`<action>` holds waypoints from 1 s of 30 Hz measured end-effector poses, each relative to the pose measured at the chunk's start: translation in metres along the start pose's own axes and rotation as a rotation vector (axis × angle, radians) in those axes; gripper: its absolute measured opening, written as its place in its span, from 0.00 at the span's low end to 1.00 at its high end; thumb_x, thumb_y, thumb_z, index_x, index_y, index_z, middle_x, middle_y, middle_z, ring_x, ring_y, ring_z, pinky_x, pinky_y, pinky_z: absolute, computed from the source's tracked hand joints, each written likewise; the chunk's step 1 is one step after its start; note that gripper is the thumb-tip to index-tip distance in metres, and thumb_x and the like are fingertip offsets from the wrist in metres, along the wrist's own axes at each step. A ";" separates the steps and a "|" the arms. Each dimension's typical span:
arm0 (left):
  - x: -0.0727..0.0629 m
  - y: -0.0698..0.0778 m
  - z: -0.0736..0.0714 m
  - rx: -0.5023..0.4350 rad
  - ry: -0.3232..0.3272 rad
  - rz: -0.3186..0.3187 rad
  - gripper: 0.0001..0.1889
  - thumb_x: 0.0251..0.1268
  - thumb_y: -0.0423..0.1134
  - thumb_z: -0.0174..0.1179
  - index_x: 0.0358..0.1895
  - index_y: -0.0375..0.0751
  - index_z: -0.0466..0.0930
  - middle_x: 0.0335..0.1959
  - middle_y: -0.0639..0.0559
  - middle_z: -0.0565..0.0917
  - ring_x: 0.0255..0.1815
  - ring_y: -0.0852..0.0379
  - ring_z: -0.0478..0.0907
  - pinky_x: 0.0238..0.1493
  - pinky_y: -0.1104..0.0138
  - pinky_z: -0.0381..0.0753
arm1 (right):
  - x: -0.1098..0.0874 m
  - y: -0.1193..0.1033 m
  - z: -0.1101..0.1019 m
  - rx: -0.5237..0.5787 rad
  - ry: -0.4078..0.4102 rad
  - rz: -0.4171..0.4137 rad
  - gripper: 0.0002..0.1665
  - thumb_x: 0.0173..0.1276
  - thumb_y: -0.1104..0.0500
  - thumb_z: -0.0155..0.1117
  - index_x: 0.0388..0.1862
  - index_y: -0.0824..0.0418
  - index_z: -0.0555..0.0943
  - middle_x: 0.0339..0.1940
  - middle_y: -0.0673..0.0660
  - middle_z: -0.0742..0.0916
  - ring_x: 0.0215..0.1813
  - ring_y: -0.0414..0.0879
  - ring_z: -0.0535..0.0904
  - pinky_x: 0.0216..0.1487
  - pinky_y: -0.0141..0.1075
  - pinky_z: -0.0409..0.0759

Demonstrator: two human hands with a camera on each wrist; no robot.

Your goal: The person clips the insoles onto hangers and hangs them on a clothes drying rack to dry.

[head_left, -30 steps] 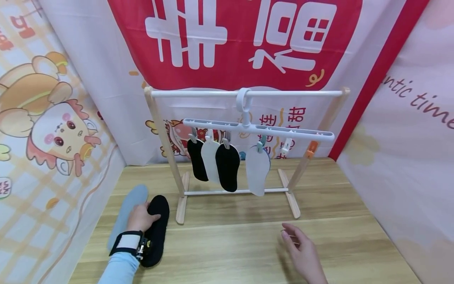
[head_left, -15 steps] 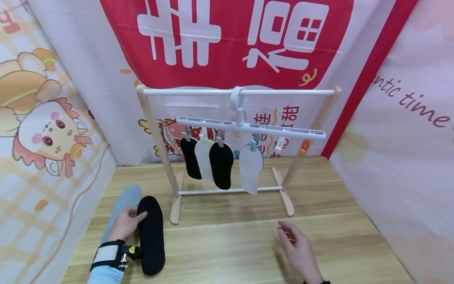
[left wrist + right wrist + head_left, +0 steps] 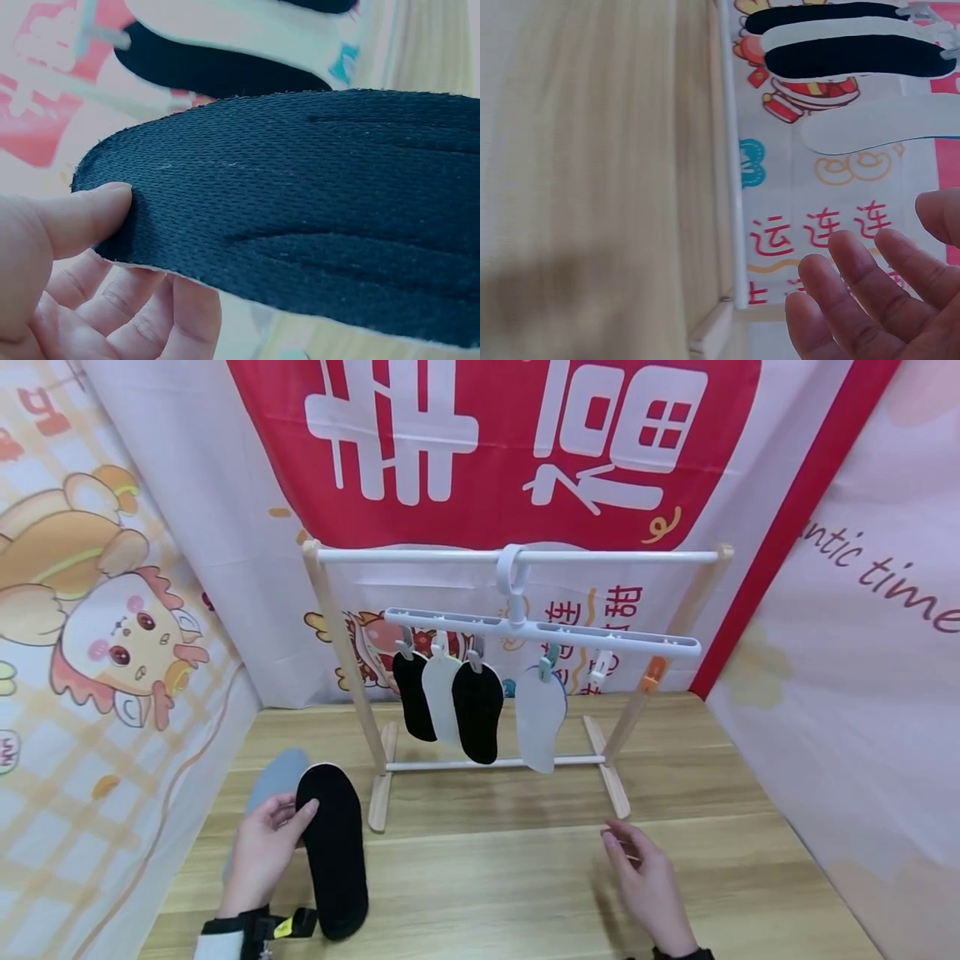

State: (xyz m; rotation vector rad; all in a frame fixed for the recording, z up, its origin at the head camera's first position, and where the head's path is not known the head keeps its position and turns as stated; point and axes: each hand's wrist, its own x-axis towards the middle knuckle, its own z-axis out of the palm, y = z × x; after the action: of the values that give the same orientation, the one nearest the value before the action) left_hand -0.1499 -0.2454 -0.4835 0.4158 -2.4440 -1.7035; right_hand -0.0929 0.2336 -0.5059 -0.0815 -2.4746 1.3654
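Observation:
My left hand point(image 3: 262, 852) pinches a black insole point(image 3: 335, 860) at one end, thumb on the dark mesh face and fingers behind it. The left wrist view shows that mesh face point(image 3: 300, 195) close up, with a pale underside edge. Partly behind this hand, a light blue-grey insole point(image 3: 281, 774) lies on the table. Over the table at right, my right hand point(image 3: 648, 881) holds nothing, its fingers loosely bent and apart in the right wrist view. Several black and white insoles hang from a clip hanger point(image 3: 577, 636), among them a black one point(image 3: 480, 714) and a white one point(image 3: 540, 718).
The hanger hooks over the top bar point(image 3: 412, 557) of a wooden-legged rack. A white clip point(image 3: 600, 668) and an orange clip point(image 3: 654, 674) on its right side hold nothing. Printed cloths surround the wooden table point(image 3: 480, 893), including a red-and-white one point(image 3: 495, 460) behind.
My left hand has lifted the black insole off the table, away from the light blue-grey insole, and tilted it up. The right hand stays nearly in place.

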 end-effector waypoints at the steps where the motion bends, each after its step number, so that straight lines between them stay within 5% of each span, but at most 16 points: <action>1: -0.004 0.006 0.003 -0.002 0.005 0.020 0.24 0.68 0.49 0.64 0.56 0.33 0.75 0.48 0.41 0.84 0.37 0.67 0.80 0.34 0.69 0.83 | 0.003 -0.002 -0.002 -0.004 0.004 -0.005 0.17 0.75 0.60 0.60 0.58 0.66 0.80 0.47 0.58 0.87 0.45 0.45 0.83 0.43 0.31 0.82; 9: -0.028 0.043 0.033 -0.038 -0.026 0.124 0.18 0.67 0.45 0.66 0.51 0.35 0.78 0.42 0.42 0.85 0.35 0.62 0.82 0.34 0.70 0.82 | 0.040 -0.041 -0.020 0.030 0.086 -0.137 0.19 0.75 0.61 0.59 0.61 0.68 0.78 0.47 0.61 0.87 0.44 0.41 0.82 0.42 0.20 0.78; 13: -0.033 0.056 0.050 -0.050 -0.075 0.187 0.16 0.66 0.43 0.67 0.48 0.34 0.80 0.41 0.42 0.85 0.36 0.59 0.83 0.36 0.69 0.82 | 0.060 -0.068 -0.030 0.048 0.072 -0.216 0.23 0.77 0.59 0.58 0.66 0.67 0.75 0.54 0.63 0.85 0.51 0.48 0.82 0.48 0.18 0.76; 22: -0.038 0.087 0.088 -0.112 -0.207 0.288 0.12 0.66 0.40 0.67 0.46 0.37 0.82 0.40 0.45 0.84 0.37 0.55 0.82 0.36 0.68 0.83 | 0.099 -0.122 -0.033 0.033 -0.053 -0.271 0.37 0.77 0.48 0.57 0.77 0.64 0.61 0.72 0.61 0.72 0.71 0.54 0.69 0.63 0.49 0.74; 30: -0.033 0.113 0.122 -0.169 -0.306 0.344 0.10 0.66 0.41 0.67 0.44 0.39 0.83 0.37 0.48 0.83 0.37 0.55 0.83 0.37 0.67 0.84 | 0.122 -0.144 -0.026 0.165 -0.082 -0.270 0.44 0.75 0.51 0.59 0.82 0.52 0.47 0.74 0.65 0.67 0.73 0.58 0.64 0.69 0.57 0.65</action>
State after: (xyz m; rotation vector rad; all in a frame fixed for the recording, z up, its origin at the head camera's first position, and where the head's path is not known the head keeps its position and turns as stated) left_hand -0.1671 -0.0899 -0.4196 -0.2908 -2.3542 -1.9054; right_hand -0.1868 0.2003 -0.3432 0.3392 -2.3213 1.4699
